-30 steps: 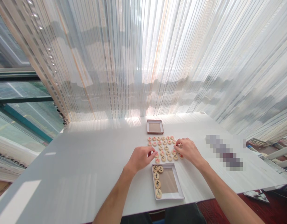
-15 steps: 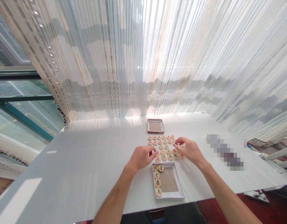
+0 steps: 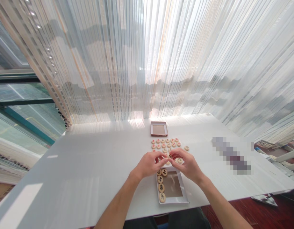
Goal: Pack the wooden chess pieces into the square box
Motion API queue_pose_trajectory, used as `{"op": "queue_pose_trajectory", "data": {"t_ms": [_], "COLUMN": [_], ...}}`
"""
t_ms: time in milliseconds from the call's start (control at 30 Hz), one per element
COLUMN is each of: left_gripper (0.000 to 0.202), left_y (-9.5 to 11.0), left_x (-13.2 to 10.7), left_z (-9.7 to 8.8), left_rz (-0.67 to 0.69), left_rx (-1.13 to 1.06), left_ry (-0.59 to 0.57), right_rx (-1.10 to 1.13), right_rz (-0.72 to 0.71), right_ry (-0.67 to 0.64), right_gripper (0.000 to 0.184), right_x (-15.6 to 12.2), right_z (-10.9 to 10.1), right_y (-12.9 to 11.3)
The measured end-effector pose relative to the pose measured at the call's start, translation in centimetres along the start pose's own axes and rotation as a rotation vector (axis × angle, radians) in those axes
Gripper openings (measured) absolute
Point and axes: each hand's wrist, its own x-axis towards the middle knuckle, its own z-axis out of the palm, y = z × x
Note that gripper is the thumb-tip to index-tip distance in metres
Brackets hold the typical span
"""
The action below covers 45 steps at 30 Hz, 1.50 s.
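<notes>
My right hand [image 3: 185,163] pinches a round wooden Chinese chess piece [image 3: 170,156] with a dark mark, just beyond the near box. From the other side, my left hand [image 3: 150,163] brings its thumb and forefinger together at the same piece's edge. Below the hands lies a shallow white box [image 3: 185,195]. Inside it, pieces with black characters line the left wall, including a bottom piece [image 3: 162,197], and another piece [image 3: 164,172] sits in the top row. Farther out, loose red and black pieces [image 3: 163,145] lie in rows, partly hidden by my fingers.
A second shallow box [image 3: 159,135] with a brown rim stands beyond the rows. One piece [image 3: 186,148] lies apart at the right. The white table [image 3: 89,171] reaches a curtain [image 3: 137,79] at the back. A pixelated patch covers something on the right.
My right hand has moved left and nearer with the chess piece. My left hand has shifted slightly right, so both hands' fingertips now meet.
</notes>
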Motion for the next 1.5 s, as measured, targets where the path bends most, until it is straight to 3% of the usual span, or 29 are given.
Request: {"op": "queue_pose_trajectory", "data": {"t_ms": [267,433,633,967,1167,1500], "left_gripper": [0.033,0.024,0.028,0.030,0.030,0.030], "left_y": [0.4,0.2,-0.3,-0.5,-1.1,-0.1], "left_x": [0.3,0.5,0.7,0.8,0.9,0.6], "left_z": [1.1,1.9,2.6,2.9,3.1,2.6], "left_rz": [-0.063,-0.075,-0.135,-0.089,-0.107,-0.027], "left_rx": [-0.262,-0.253,-0.355,-0.385,-0.424,-0.344], "left_ry": [0.002,0.062,0.105,0.078,0.088,0.030], "right_rx": [-0.105,-0.174,-0.216,-0.198,-0.166,-0.082], "right_rz": [-0.164,-0.237,-0.206,-0.167,-0.075,0.001], "right_ry": [0.181,0.144,0.183,0.224,0.182,0.219], "right_gripper": [0.020,0.029,0.028,0.031,0.020,0.022], "right_x": [-1.3,-1.9,-2.1,-2.7,-2.8,-2.9], "right_z": [2.0,2.7,2.7,2.7,2.3,2.2], "right_y": [0.9,1.6,1.5,1.9,1.8,1.8]}}
